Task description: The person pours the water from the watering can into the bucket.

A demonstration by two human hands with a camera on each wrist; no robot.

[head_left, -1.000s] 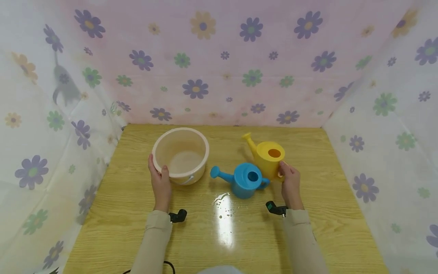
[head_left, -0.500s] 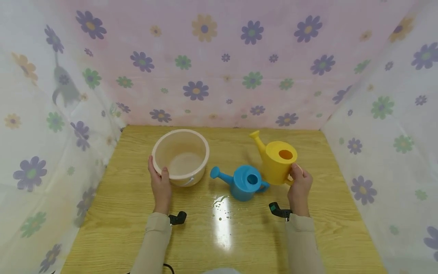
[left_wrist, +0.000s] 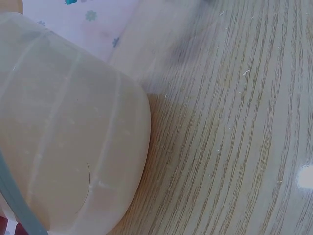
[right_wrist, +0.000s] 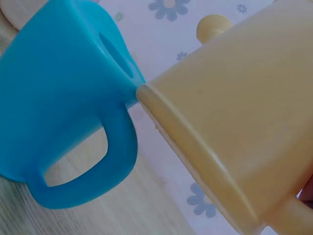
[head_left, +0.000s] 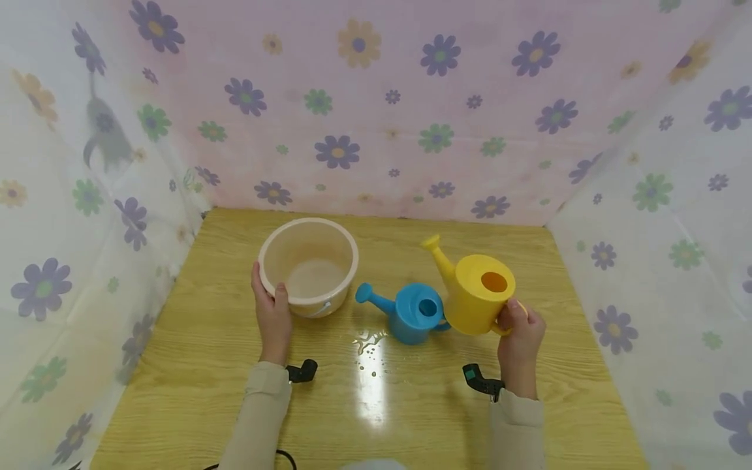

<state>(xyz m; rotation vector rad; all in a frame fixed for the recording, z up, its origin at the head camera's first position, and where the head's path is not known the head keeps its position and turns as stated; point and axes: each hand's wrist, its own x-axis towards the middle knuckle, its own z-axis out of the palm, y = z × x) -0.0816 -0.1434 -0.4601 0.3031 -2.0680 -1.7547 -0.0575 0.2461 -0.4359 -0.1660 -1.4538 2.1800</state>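
A cream bucket (head_left: 281, 303) stands upright at the left; the left wrist view shows its side wall (left_wrist: 73, 127) near. My left hand (head_left: 275, 323) grips its near-left rim, thumb over the edge, fingers along the outside. By its handle my right hand (head_left: 521, 339) holds a yellow watering can (head_left: 472, 303), raised above the table with its spout toward the back left. A blue watering can (head_left: 411, 320) sits between bucket and yellow can. In the right wrist view, the yellow can's base (right_wrist: 195, 147) hangs beside the blue can's handle (right_wrist: 117, 156).
Water drops (head_left: 370, 359) lie on the wooden table (head_left: 329, 418) in front of the blue can. Flower-printed sheets (head_left: 388, 117) wall in the back and sides. A black cable (head_left: 288, 457) runs near the front edge, beside my left sleeve.
My right hand has lifted the yellow watering can and moved it to the right, then slightly toward me. The left hand stays on the bucket, and the blue can stands where it was.
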